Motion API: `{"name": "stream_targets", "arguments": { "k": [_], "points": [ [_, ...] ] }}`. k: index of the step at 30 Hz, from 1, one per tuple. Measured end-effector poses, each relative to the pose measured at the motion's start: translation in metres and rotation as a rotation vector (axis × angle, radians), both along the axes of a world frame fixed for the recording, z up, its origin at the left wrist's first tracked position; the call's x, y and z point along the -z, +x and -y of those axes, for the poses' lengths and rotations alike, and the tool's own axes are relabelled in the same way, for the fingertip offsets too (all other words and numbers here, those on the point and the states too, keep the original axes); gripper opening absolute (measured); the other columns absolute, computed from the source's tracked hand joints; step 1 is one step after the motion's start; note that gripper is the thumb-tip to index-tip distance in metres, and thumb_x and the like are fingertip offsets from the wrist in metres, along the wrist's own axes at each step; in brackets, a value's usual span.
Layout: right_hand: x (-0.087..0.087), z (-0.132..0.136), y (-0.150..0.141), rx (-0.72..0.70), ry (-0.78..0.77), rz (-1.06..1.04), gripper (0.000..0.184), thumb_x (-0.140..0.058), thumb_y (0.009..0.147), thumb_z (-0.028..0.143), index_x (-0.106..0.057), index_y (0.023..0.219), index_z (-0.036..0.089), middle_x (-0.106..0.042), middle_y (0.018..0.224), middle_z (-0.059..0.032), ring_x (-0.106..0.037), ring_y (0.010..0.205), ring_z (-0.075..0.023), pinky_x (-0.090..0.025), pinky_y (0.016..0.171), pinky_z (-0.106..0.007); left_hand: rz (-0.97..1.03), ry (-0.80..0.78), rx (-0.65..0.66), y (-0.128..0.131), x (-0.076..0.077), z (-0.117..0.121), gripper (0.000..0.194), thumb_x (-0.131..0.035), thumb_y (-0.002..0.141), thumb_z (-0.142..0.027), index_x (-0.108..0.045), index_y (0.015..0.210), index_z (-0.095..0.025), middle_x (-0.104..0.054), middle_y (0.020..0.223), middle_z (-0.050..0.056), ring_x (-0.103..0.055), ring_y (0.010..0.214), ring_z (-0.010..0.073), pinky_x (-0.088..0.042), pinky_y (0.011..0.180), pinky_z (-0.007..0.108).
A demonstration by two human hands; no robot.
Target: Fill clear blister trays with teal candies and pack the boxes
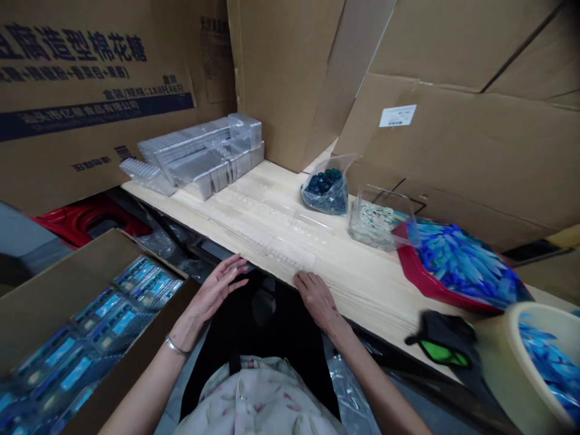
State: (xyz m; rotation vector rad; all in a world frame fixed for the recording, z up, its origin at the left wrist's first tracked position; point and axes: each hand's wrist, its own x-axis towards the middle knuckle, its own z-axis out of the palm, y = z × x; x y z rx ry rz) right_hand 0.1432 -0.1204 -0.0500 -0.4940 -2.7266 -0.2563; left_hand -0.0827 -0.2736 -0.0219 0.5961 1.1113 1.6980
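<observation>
A clear plastic tray [281,249] lies flat at the front edge of the table, hard to make out against the pale wood. My right hand [316,297] is at its near edge, fingers bent close together on it; the thumb is mostly hidden. Left of the tray, my left hand [221,287] hovers just off the table edge with its fingers apart, holding nothing. Beyond the tray sit an open bag of dark blue pieces [327,188] and a clear container [378,223] of small pale pieces.
Stacked clear plastic cases [208,154] stand at the back left. A red basin [408,266] and a cream bucket [512,338] hold blue packets on the right, beside a black-and-green item [446,341]. Lower left, a carton [149,241] holds packed boxes. Cardboard [453,139] walls the back.
</observation>
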Motion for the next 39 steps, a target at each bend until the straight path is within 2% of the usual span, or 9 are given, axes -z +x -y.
{"name": "stream_targets", "arguments": {
  "k": [7,12,15,18,22,29,32,35,39],
  "points": [
    [0.009,-0.001,-0.011,0.026,-0.031,-0.086,0.03,-0.044,0.085,0.003,-0.057,0.111,0.011,-0.059,0.109,-0.0133,-0.053,0.096,-0.0221,-0.046,0.084,-0.036,-0.094,-0.038,0.026,0.004,-0.005,-0.002,0.045,-0.061,0.081,-0.027,-0.051,0.124,-0.022,-0.05,0.13,0.011,-0.048,0.119,0.0254,-0.039,0.099,0.046],
    [0.008,-0.001,-0.01,0.066,-0.067,-0.252,0.025,-0.045,0.089,0.018,-0.058,0.11,0.012,-0.059,0.113,-0.0134,-0.053,0.101,-0.0221,-0.046,0.089,-0.037,-0.224,-0.1,0.07,-0.002,-0.011,0.002,0.045,-0.061,0.08,-0.031,-0.051,0.123,-0.022,-0.051,0.129,0.01,-0.048,0.118,0.0249,-0.041,0.097,0.04],
    [0.005,-0.021,0.004,0.163,-0.106,-0.395,0.03,-0.042,0.091,0.022,-0.055,0.116,0.011,-0.057,0.117,-0.0155,-0.05,0.109,-0.0233,-0.044,0.093,-0.04,-0.367,-0.168,0.067,-0.017,-0.016,0.005,0.044,-0.061,0.08,-0.032,-0.053,0.121,-0.02,-0.066,0.101,0.008,-0.058,0.104,0.0209,-0.04,0.096,0.036],
    [0.009,-0.053,0.017,0.287,-0.152,-0.46,0.037,-0.036,0.093,0.025,-0.051,0.122,0.008,-0.052,0.125,-0.0199,-0.047,0.116,-0.0257,-0.042,0.096,-0.045,-0.456,-0.195,0.038,-0.035,-0.022,0.004,0.043,-0.058,0.081,-0.034,-0.053,0.12,-0.018,-0.065,0.073,0.002,-0.062,0.091,0.0186,-0.039,0.094,0.034],
    [0.024,-0.084,0.016,0.367,-0.232,-0.43,0.044,-0.031,0.094,0.032,-0.051,0.123,0.007,-0.049,0.13,-0.0221,-0.044,0.122,-0.0277,-0.041,0.098,-0.048,-0.5,-0.206,0.013,-0.046,-0.026,-0.003,0.045,-0.059,0.08,-0.035,-0.051,0.121,-0.019,-0.066,0.086,0.005,-0.06,0.092,0.0173,-0.039,0.092,0.031],
    [0.036,-0.086,0.009,0.305,-0.234,-0.47,0.045,-0.033,0.094,0.034,-0.05,0.124,0.006,-0.047,0.132,-0.0225,-0.044,0.124,-0.0266,-0.042,0.098,-0.046,-0.545,-0.183,0.052,-0.041,-0.032,-0.014,0.041,-0.061,0.078,-0.036,-0.055,0.116,-0.019,-0.066,0.089,0.005,-0.061,0.091,0.0196,-0.042,0.09,0.034],
    [0.041,-0.09,0.019,0.318,-0.143,-0.536,0.044,-0.035,0.093,0.036,-0.051,0.121,0.006,-0.049,0.129,-0.0237,-0.046,0.122,-0.0288,-0.044,0.095,-0.048,-0.663,-0.135,0.007,-0.053,-0.045,-0.028,0.037,-0.063,0.076,-0.037,-0.06,0.108,-0.018,-0.066,0.082,0.005,-0.063,0.086,0.0207,-0.044,0.086,0.035],
    [0.057,-0.102,0.026,0.335,-0.051,-0.589,0.049,-0.035,0.091,0.043,-0.053,0.118,0.006,-0.052,0.125,-0.0239,-0.051,0.116,-0.0309,-0.047,0.09,-0.049,-0.856,-0.065,-0.08,-0.086,-0.068,-0.055,0.037,-0.063,0.075,-0.039,-0.062,0.104,-0.017,-0.067,0.079,0.006,-0.064,0.08,0.0211,-0.046,0.079,0.035],
    [0.08,-0.124,0.024,0.311,-0.027,-0.633,0.053,-0.033,0.089,0.049,-0.053,0.12,0.01,-0.055,0.123,-0.0199,-0.056,0.11,-0.0318,-0.051,0.084,-0.047,-1.447,-0.157,-0.356,-0.148,-0.109,-0.11,0.03,-0.049,0.083,-0.035,-0.062,0.103,-0.016,-0.067,0.093,0.01,-0.062,0.086,0.0215,-0.046,0.078,0.033]
  ]
}}
